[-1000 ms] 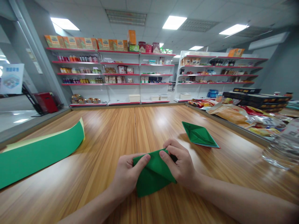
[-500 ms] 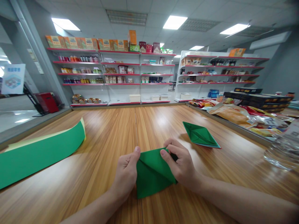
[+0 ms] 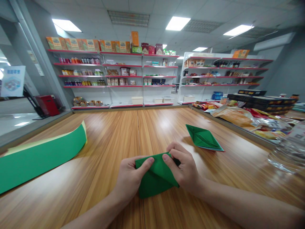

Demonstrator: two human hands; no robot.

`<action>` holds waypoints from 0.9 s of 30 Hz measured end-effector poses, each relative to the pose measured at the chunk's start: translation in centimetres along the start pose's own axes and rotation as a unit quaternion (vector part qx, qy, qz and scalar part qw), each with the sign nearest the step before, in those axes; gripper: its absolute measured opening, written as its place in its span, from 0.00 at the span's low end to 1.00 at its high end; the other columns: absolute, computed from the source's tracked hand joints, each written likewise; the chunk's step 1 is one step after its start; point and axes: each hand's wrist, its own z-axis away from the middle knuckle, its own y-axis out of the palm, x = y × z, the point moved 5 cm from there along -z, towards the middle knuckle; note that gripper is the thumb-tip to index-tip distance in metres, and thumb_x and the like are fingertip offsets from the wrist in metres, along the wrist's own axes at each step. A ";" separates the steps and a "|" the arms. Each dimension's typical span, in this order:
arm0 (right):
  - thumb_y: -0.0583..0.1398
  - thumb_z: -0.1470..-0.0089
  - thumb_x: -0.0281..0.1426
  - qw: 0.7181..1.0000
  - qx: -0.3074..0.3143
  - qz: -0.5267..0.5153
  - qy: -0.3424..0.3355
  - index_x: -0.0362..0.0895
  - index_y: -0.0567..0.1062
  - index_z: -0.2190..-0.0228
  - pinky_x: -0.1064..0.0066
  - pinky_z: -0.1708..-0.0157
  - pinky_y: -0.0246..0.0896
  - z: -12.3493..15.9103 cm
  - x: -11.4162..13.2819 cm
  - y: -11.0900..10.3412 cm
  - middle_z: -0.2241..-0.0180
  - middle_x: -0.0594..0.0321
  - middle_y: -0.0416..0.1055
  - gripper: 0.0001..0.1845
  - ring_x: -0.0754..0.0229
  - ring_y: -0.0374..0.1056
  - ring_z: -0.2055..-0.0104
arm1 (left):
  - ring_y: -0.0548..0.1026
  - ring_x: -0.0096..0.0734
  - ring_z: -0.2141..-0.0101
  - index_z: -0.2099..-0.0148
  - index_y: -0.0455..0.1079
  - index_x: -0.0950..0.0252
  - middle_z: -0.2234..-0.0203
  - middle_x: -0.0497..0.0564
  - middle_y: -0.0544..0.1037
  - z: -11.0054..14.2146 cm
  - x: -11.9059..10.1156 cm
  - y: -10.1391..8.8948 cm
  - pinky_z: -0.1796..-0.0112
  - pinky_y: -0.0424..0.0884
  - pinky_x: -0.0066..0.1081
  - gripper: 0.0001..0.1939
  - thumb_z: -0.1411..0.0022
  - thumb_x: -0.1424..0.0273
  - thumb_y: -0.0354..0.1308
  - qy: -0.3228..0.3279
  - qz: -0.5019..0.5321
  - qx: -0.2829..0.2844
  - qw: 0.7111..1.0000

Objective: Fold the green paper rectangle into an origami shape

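Pinching a folded, dark-creased piece of bright green paper between them, the left hand and right hand work over the near middle of the wood-grain worktop. Both sets of fingers are closed down to the paper's thickness: each thumb lies on the front near the upper edge, the left at the left corner, the right toward the right corner, while the other fingers curl behind, partly hidden. The step in hand looks like shaping or pressing a fold along that upper edge. The next move seems to call for a steady right pinch and light, even left thumb pressure, so the layers stay aligned. Whether the paper's lower edge touches the wood, I cannot tell. Beyond the right hand, well apart from the paper, rests a diamond-shaped folded green paper piece; far left lies a long, curling green sheet with a pale yellow back. Bare wood between these gives the left hand room to swing outward; at right, a transparent round ridged container sits beyond the forearm, limiting sideways travel there.
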 end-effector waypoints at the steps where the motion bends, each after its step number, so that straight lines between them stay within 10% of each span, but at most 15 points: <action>1: 0.55 0.43 0.26 1.000 0.000 0.000 0.000 0.43 0.61 0.79 0.68 0.72 0.54 0.0 0.0 0.0 0.73 0.62 0.61 0.13 0.61 0.59 0.70 | 0.76 0.38 0.70 0.60 0.79 0.67 0.71 0.54 0.81 0.0 0.0 0.0 0.68 0.72 0.31 0.16 0.44 0.60 0.62 0.000 -0.002 -0.002 1.000; 27: 0.54 0.43 0.26 1.000 0.012 0.003 -0.010 0.43 0.61 0.78 0.68 0.72 0.54 0.2 0.4 0.3 0.73 0.62 0.61 0.13 0.61 0.59 0.70 | 0.78 0.38 0.69 0.58 0.79 0.64 0.70 0.53 0.82 0.4 -0.4 0.3 0.67 0.73 0.30 0.14 0.45 0.62 0.64 -0.007 0.029 0.017 0.999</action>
